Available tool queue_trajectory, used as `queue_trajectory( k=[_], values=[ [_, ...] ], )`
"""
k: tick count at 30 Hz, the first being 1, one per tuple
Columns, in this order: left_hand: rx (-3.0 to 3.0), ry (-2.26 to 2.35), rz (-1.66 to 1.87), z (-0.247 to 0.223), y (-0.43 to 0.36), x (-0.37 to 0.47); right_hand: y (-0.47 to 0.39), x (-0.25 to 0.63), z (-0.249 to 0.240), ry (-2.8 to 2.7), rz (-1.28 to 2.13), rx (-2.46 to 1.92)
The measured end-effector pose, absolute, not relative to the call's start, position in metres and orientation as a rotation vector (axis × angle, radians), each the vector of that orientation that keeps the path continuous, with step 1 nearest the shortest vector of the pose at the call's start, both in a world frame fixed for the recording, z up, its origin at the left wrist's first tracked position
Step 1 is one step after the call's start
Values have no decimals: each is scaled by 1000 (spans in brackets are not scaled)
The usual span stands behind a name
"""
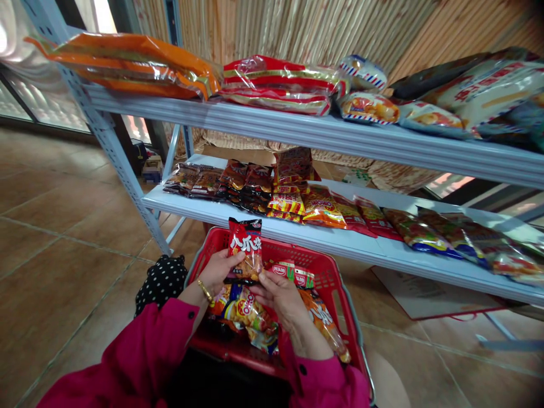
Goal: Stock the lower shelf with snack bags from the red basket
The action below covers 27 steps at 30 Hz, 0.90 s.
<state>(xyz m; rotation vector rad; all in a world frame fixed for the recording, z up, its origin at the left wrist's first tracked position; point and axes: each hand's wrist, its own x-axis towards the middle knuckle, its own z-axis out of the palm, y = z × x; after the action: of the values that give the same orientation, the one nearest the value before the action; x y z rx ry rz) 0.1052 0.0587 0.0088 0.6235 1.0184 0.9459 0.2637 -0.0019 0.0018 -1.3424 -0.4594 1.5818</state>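
A red and black snack bag (pixel 245 249) is held upright above the red basket (pixel 340 283). My left hand (pixel 219 269) grips its left side, thumb across the front. At its lower right corner, my right hand (pixel 278 294) pinches the bag between thumb and fingers. Beneath my hands the basket holds several packets, among them a yellow and blue bag (pixel 250 309), an orange bag (pixel 325 323) and a red and white packet with green (pixel 283 268). My wrists and forearms hide part of the basket's contents.
Just beyond the basket, the lower shelf (pixel 187 208) bears rows of snack bags, dark ones (pixel 208 182) at left. The upper shelf (pixel 255 116) carries large orange (pixel 140 62), red and white bags. Left stands a metal post (pixel 114 153). A flat board (pixel 425 294) lies under the shelf at right.
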Motion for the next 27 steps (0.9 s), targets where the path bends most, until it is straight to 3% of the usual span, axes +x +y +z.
queue_trajectory(
  k=[17,27],
  values=[
    [650,922,931,9,58,104,-5,259,-5,-498,1463,-1352],
    [933,920,576,24,57,85,1,265,3,-340,1278,-1299]
  ],
)
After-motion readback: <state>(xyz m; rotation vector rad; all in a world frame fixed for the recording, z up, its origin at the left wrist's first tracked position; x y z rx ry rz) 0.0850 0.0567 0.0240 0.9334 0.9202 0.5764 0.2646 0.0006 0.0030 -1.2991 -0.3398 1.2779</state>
